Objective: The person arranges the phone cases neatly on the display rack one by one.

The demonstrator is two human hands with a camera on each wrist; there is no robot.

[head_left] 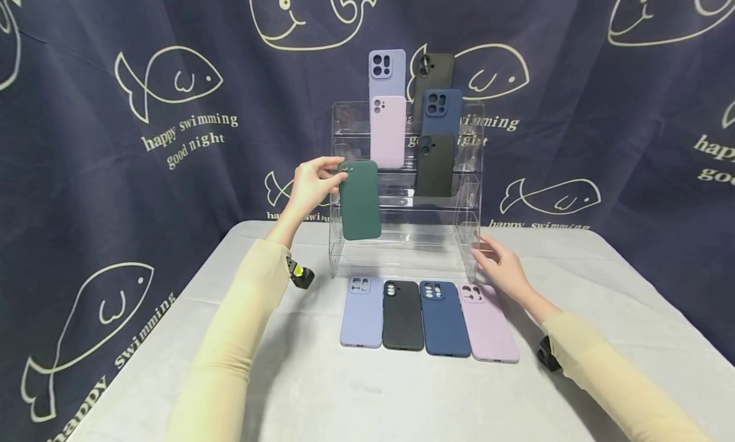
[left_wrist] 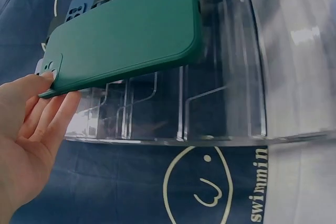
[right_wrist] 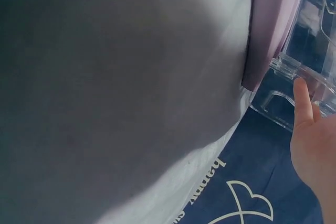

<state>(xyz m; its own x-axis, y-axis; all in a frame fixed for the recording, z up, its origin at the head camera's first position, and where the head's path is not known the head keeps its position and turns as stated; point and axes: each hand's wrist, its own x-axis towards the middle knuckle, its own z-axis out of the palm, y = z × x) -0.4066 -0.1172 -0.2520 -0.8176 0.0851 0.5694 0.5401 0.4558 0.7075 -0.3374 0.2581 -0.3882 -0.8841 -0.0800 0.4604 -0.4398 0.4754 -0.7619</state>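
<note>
My left hand (head_left: 312,184) pinches a dark green phone case (head_left: 360,203) by its upper left corner, thumb beside the camera cutout. The case hangs upright in front of the left part of a clear stepped display rack (head_left: 425,238). In the left wrist view, my thumb lies on the back of the green phone case (left_wrist: 126,35) with my fingers beneath its edge. My right hand (head_left: 502,266) rests at the rack's lower right side. The right wrist view shows one straight finger (right_wrist: 302,100) against the clear plastic rack (right_wrist: 281,69).
On the rack's upper steps stand a lavender case (head_left: 393,85), a pink case (head_left: 388,132), a blue case (head_left: 445,113) and two black cases (head_left: 436,174). Before the rack, lavender (head_left: 362,321), black (head_left: 403,321), blue (head_left: 445,324) and pink (head_left: 490,327) cases lie in a row.
</note>
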